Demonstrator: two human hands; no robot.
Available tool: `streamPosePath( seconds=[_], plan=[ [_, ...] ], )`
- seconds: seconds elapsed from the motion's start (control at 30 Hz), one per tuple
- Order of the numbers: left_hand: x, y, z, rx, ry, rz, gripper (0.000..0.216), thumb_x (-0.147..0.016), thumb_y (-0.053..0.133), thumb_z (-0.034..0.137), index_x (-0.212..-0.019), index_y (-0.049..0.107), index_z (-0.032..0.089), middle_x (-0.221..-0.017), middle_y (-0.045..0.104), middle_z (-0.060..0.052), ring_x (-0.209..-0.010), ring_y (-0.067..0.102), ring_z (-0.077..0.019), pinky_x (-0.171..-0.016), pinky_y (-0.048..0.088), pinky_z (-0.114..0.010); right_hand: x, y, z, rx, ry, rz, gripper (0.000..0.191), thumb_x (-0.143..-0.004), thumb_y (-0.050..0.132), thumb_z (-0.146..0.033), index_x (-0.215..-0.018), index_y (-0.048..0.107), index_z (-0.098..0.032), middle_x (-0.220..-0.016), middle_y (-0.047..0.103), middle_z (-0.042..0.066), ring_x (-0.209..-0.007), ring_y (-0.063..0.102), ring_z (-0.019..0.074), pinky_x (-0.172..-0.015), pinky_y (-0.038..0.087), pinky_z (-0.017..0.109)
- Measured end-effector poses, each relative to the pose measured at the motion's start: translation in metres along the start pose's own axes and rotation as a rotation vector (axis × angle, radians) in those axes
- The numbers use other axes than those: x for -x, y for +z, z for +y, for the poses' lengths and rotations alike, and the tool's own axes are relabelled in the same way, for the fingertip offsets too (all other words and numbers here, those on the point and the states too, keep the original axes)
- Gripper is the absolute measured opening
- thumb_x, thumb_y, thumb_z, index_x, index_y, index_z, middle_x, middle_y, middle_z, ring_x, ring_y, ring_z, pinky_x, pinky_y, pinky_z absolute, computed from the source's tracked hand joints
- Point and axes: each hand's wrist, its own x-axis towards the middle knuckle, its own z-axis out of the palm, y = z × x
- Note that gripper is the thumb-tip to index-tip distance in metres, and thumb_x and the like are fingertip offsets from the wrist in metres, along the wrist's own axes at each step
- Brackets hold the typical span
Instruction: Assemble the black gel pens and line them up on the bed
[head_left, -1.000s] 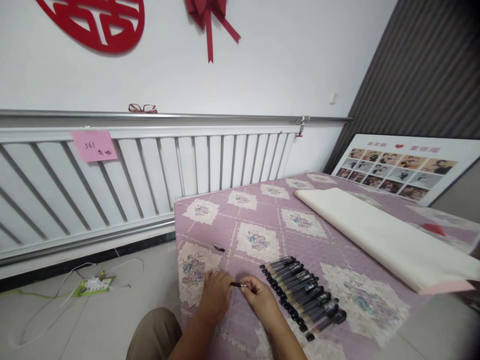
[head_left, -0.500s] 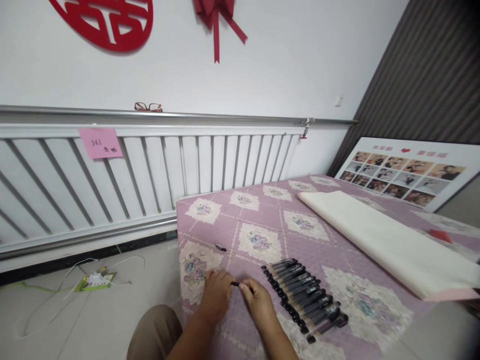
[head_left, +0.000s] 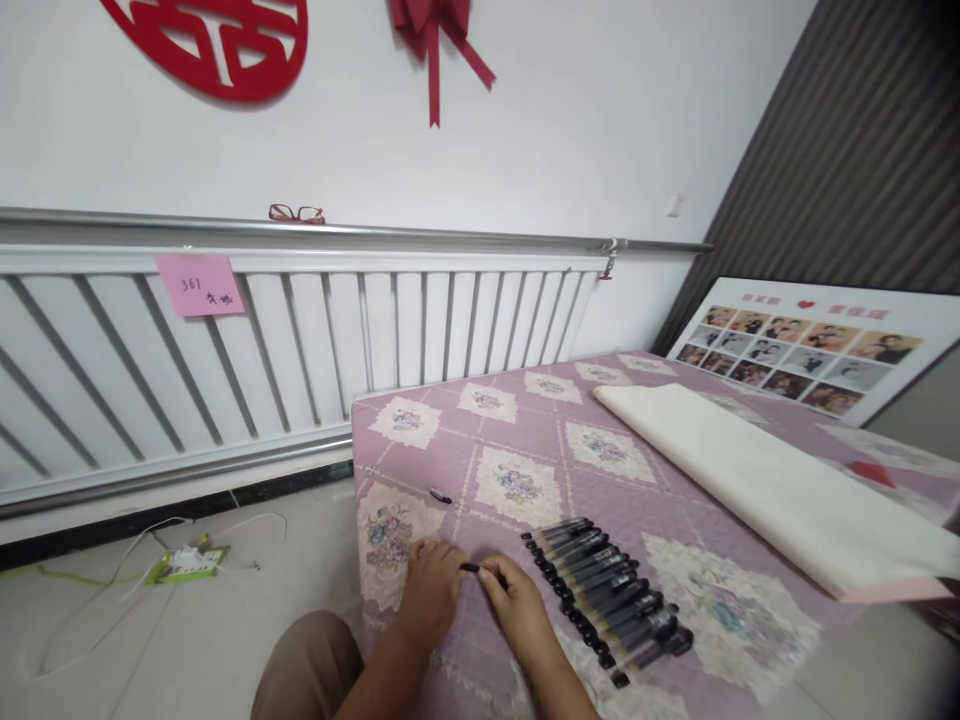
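Between my two hands, the short black piece of a pen (head_left: 469, 568) shows; the rest of it is hidden by my fingers. My left hand (head_left: 433, 590) is closed around its left end, low over the flowered bed cover. The thumb and fingers of my right hand (head_left: 513, 596) pinch its other end. Just right of that hand lies a slanting row of several pens (head_left: 611, 590) with clear barrels and black ends. Beyond my left hand, a loose pen cap (head_left: 441, 495) with a clip lies on the cover.
The purple bed cover (head_left: 540, 440) reaches the white radiator (head_left: 420, 330). A folded cream cloth (head_left: 750, 480) lies to the right, before a photo board (head_left: 810, 340). A power strip (head_left: 187, 565) with cables is on the floor at left. Glasses (head_left: 297, 214) rest on the pipe.
Both hands keep their hold on the pen in nearly the same place. The view has shifted very slightly; the pens and cap lie as before.
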Motion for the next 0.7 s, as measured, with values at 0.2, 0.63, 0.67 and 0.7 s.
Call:
streamPosePath(
  seconds=[0.2, 0.63, 0.67, 0.7],
  plan=[
    [0.0004, -0.0016, 0.0009, 0.018, -0.001, 0.023, 0.025, -0.089, 0.041, 0.012, -0.095, 0.060, 0.027, -0.096, 0.063, 0.001, -0.098, 0.053, -0.0178, -0.100, 0.025, -0.040, -0.0001, 0.0009, 0.0005, 0.015, 0.032, 0.029, 0.021, -0.082, 0.052, -0.037, -0.085, 0.064, -0.021, -0.077, 0.066, 0.002, -0.073, 0.061, 0.0188, -0.070, 0.046, 0.029],
    [0.0003, -0.0035, 0.0014, 0.023, -0.007, 0.007, 0.024, -0.088, 0.041, 0.014, -0.096, 0.061, 0.026, -0.097, 0.063, 0.000, -0.099, 0.053, -0.0187, -0.100, 0.026, -0.040, 0.0004, 0.0016, 0.0010, -0.022, 0.003, 0.043, 0.020, -0.081, 0.053, -0.037, -0.078, 0.065, -0.022, -0.074, 0.066, 0.002, -0.071, 0.060, 0.0185, -0.068, 0.046, 0.028],
    [0.0004, -0.0035, 0.0014, 0.026, -0.005, 0.008, 0.024, -0.089, 0.041, 0.014, -0.096, 0.061, 0.026, -0.097, 0.063, -0.001, -0.099, 0.053, -0.0188, -0.100, 0.026, -0.040, 0.0004, 0.0014, 0.0009, -0.010, -0.003, 0.029, 0.024, -0.082, 0.051, -0.039, -0.073, 0.064, -0.022, -0.072, 0.066, 0.002, -0.070, 0.060, 0.0187, -0.067, 0.046, 0.028],
    [0.0005, -0.0034, 0.0012, 0.029, -0.004, 0.010, 0.025, -0.089, 0.041, 0.014, -0.097, 0.061, 0.026, -0.097, 0.063, -0.001, -0.099, 0.053, -0.0188, -0.100, 0.026, -0.040, 0.0004, 0.0014, 0.0007, 0.000, -0.003, 0.022, 0.028, -0.084, 0.049, -0.040, -0.070, 0.063, -0.022, -0.070, 0.065, 0.003, -0.071, 0.060, 0.0189, -0.067, 0.045, 0.028]
  ],
)
